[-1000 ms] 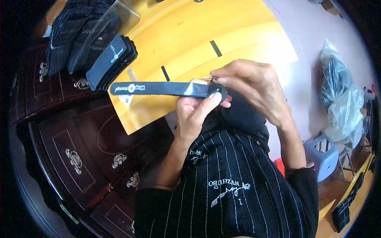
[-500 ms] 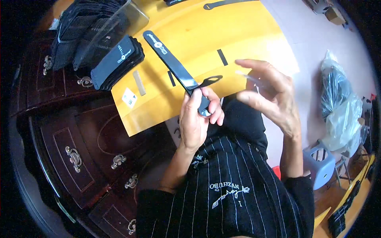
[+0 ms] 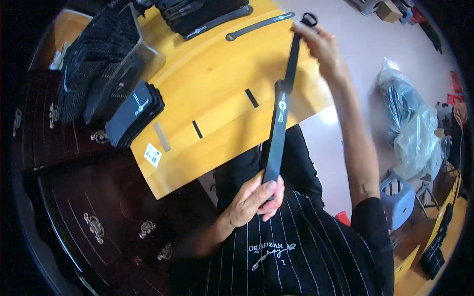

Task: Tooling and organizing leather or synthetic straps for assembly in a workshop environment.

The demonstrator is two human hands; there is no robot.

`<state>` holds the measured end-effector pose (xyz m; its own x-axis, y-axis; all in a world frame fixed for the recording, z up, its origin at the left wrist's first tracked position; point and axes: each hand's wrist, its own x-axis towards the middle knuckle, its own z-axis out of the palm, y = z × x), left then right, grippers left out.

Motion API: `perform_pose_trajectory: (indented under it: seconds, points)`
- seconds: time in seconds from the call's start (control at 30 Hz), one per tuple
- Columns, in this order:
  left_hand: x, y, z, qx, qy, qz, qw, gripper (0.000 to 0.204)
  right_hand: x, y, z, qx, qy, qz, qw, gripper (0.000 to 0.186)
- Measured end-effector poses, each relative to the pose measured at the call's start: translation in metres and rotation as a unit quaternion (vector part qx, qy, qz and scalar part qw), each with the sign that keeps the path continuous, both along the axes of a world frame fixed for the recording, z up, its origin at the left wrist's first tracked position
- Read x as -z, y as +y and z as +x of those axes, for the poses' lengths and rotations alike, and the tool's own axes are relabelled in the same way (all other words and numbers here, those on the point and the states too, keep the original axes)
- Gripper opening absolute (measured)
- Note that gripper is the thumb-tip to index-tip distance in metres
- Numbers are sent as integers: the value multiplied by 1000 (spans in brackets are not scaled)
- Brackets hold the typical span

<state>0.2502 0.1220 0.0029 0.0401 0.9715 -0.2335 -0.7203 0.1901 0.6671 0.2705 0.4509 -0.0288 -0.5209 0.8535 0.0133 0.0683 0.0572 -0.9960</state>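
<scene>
My left hand [image 3: 256, 200], in front of my shirt, is closed around the lower end of a long dark grey strap [image 3: 279, 133] with white print. Its length points up and away over the yellow table's edge. From its far end a narrower black strap [image 3: 293, 61] runs on up to my right hand [image 3: 323, 49]. The right fingers pinch that piece near its looped end [image 3: 309, 19], which sticks out beyond them. Whether the two lengths are one strap or separate ones, I cannot tell. Another dark strap [image 3: 259, 26] with a slotted end lies flat on the table.
The yellow table [image 3: 212, 74] carries a stack of straps [image 3: 207, 17] at the back and a bundle of black pieces [image 3: 136, 113] at its left edge. A clear bin [image 3: 148, 54] stands behind that. Dark drawers [image 3: 118, 197] flank the left; a blue stool [image 3: 397, 200] and plastic-wrapped bundle [image 3: 410, 123] are right.
My right hand has moved up and away, drawing the looped strap end out with it. My left hand has come slightly lower and nearer my body. The view has shifted.
</scene>
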Motion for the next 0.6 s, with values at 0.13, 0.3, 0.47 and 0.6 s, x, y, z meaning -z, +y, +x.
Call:
perform_pose_trajectory:
  seconds: [0.13,0.3,0.47,0.6]
  points:
    - [4,-2,-4,28,3,22,999,29,28,113,44,212,64,53,974,23]
    - [17,-3,-17,-104,-1,-2,995,28,-22,62,46,298,-43,426,853,25]
    - [15,16,-29,-129,11,24,991,28,9,22,12,191,-189,527,806,7]
    - [18,22,-36,-143,28,25,989,31,28,-9,-21,81,-235,493,833,8]
